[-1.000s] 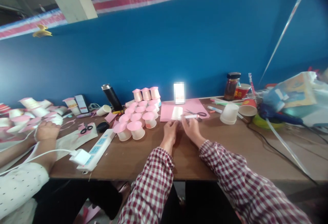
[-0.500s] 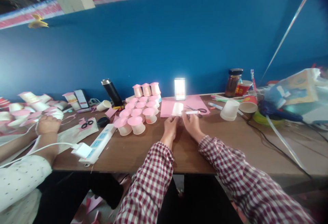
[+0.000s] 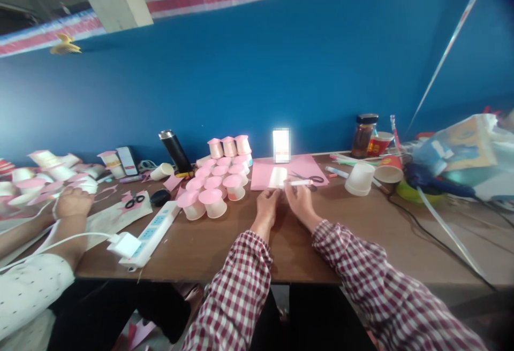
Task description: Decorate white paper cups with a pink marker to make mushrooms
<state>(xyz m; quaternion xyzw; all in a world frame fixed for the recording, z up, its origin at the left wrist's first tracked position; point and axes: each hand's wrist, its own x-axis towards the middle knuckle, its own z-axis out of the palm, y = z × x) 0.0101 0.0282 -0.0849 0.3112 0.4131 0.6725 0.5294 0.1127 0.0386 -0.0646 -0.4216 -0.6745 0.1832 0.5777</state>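
My left hand (image 3: pixel 267 205) is closed at the lower edge of a small cream-white piece (image 3: pixel 278 177); whether that is flat paper or a paper cup is unclear. Close beside it, my right hand (image 3: pixel 301 204) has its fingers closed around a white marker (image 3: pixel 301 182) lying roughly level and pointing right. What the fingertips touch between the hands is too small to make out. Behind them lies a pink paper sheet (image 3: pixel 261 172), with dark scissors (image 3: pixel 316 178) on its right part. A lit phone (image 3: pixel 281 146) stands upright at the sheet's back.
Several paper cups with pink tops (image 3: pixel 212 202) are grouped on the left. Past them are a power strip (image 3: pixel 155 233), a black flask (image 3: pixel 175 150) and another person's hand (image 3: pixel 74 201). An upturned white cup (image 3: pixel 360 178), a jar (image 3: pixel 364 137) and a cable (image 3: pixel 425 233) occupy the right.
The whole scene sits slightly lower in the picture, as the head view has tilted up. Both hands keep nearly the same pose, the marker still in my right hand.
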